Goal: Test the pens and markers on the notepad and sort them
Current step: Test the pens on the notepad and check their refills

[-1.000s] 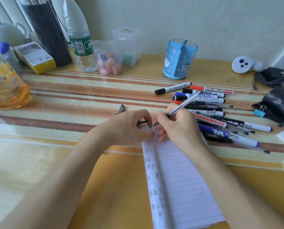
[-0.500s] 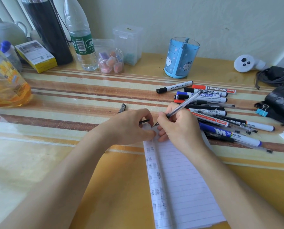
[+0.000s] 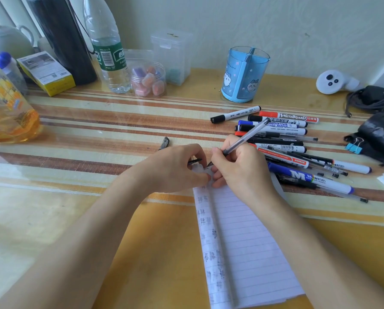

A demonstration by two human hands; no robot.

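Your desk, tallied by kind.
You have one notepad, one clear pen apart from the heap, and a heap of about ten thick markers with thin pens too overlapped to count. Add one blue pen holder, one dark cap, one small black piece, three bottles (water bottle, orange bottle, blue-capped bottle), one black flask, one yellow box, one jar, one clear box, one white controller.
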